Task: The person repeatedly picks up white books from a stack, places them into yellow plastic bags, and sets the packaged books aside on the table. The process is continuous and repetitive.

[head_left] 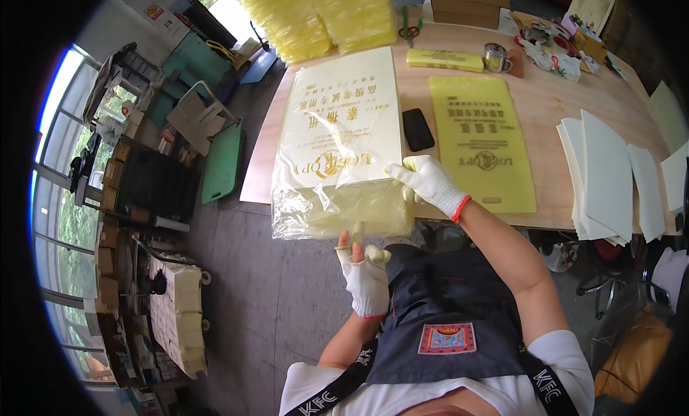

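Note:
A clear, yellowish plastic bag (pixel 341 208) with a white, gold-printed sheet or stack of sheets inside lies before me, its lower end hanging past the table's front edge. My right hand (pixel 430 183), in a white glove with a red cuff, closes on the bag's right edge, index finger stretched over its top. At the bag's bottom edge is my left hand (pixel 366 278), gloved with some fingertips bare. Its fingers appear to pinch the plastic, and one seems to show through it. A black phone (pixel 418 130) lies right of the bag.
A flat yellow printed bag (pixel 484 143) lies to the right on the wooden table (pixel 552 115). Behind are tall stacks of yellow bags (pixel 355 18), green-handled scissors (pixel 409 33) and a metal mug (pixel 496 57). White sheets (pixel 599 176) fan out at the right edge.

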Motion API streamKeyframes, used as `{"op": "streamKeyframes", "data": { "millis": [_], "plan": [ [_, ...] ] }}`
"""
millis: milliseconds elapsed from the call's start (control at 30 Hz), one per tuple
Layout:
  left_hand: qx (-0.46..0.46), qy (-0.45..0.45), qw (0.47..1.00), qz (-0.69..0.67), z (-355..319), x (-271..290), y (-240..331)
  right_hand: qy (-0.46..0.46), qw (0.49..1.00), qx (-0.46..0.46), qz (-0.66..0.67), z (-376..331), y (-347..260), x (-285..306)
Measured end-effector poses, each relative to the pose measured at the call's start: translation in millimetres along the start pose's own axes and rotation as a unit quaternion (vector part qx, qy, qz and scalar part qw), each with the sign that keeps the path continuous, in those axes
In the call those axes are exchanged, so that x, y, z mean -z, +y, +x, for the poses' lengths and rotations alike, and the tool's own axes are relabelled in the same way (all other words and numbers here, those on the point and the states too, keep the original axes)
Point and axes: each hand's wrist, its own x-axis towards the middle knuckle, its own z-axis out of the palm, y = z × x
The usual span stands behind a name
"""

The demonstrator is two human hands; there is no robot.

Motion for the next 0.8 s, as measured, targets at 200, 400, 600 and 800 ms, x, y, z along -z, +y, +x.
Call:
{"op": "streamKeyframes", "data": {
  "millis": [200,400,600,800],
  "plan": [
    [0.075,-0.133,0.988,0.030,21.6,-17.8,17.2,-0.005,0.999,0.019,0.031,0.2,2.0,-2.0],
    [-0.239,-0.191,0.847,0.435,36.0,-8.7,2.2,-0.007,1.000,0.023,0.007,3.2,4.5,-3.7],
    [-0.023,-0.298,0.917,0.265,7.9,4.6,-9.7,0.007,0.999,-0.003,0.050,-0.1,8.3,-1.8],
    [-0.052,-0.518,0.571,0.635,18.7,17.8,-75.4,-0.069,0.990,0.072,-0.098,-66.9,84.4,-17.4]
  ]
}}
